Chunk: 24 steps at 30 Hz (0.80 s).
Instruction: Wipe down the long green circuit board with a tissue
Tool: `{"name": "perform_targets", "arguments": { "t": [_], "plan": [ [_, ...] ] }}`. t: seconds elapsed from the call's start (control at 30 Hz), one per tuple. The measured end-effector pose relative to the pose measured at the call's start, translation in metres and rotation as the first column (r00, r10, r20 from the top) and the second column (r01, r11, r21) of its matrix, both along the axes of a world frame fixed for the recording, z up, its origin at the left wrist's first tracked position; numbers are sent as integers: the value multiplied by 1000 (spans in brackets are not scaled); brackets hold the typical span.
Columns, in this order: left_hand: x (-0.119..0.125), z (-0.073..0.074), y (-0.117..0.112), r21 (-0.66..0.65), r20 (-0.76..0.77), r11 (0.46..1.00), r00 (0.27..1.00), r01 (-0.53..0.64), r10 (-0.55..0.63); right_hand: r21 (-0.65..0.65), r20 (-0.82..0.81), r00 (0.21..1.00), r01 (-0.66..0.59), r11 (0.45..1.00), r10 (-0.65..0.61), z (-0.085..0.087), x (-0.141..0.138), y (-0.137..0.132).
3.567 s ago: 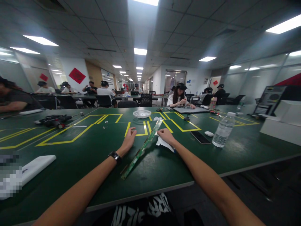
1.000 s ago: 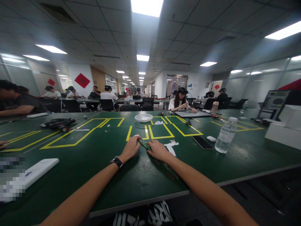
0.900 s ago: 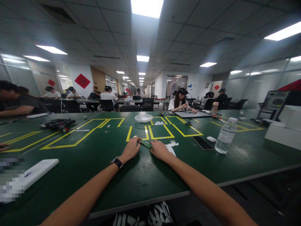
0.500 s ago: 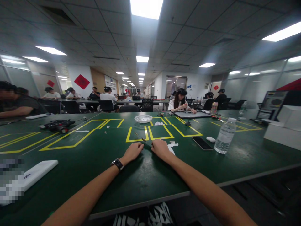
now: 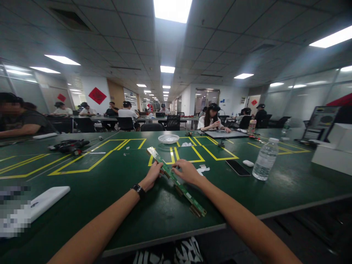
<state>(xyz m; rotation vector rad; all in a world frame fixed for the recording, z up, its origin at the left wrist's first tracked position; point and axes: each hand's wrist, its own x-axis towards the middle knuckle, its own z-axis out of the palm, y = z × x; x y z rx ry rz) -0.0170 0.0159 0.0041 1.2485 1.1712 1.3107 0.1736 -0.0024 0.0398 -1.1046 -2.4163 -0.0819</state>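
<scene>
A long, narrow green circuit board (image 5: 177, 181) slants in front of me, from the upper left toward the lower right. Brown connector strips run along its lower edge. My left hand (image 5: 152, 175), with a black watch on the wrist, is closed on the board's upper part. On the other side, my right hand (image 5: 188, 171) is at the board's edge with its fingers bent and apart. Whether its fingertips touch the board I cannot tell.
Yellow tape (image 5: 189, 160) marks rectangles on the green table (image 5: 110, 205). A clear dish (image 5: 168, 139) stands ahead. To the right are a phone (image 5: 237, 167), a white case (image 5: 248, 163) and a water bottle (image 5: 265, 159). A person (image 5: 211, 119) sits across the table.
The circuit board, seen nearly edge-on before and mostly hidden, now shows its long green face, slanting toward me. My right hand has loosened and its fingers have parted.
</scene>
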Motion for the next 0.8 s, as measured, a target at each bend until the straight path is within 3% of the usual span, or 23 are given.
{"name": "perform_targets", "arguments": {
  "t": [0.1,0.2,0.27,0.33,0.4,0.53,0.63,0.8],
  "plan": [
    [2,1,0,-57,148,998,988,38,-29,-17,37,951,308,951,-307,-1,26,21],
    [3,1,0,-116,277,991,960,68,-34,-89,140,816,574,814,-560,-5,58,38],
    [3,2,1,-144,303,987,952,77,-31,-156,216,726,686,711,-653,-9,75,45],
    [4,3,0,-170,324,981,945,98,-38,-207,278,674,737,643,-684,-13,86,49],
    [5,4,-1,-167,357,979,933,117,-51,-221,303,671,741,634,-677,-18,89,52],
    [10,7,-8,-84,372,989,925,124,-84,-199,290,724,685,701,-625,-22,82,54],
    [12,8,-11,-57,352,989,930,136,-108,-198,268,744,664,721,-611,-18,79,53],
    [12,4,-12,-47,337,985,931,168,-143,-211,319,688,722,659,-652,-9,84,50]
  ]
}}
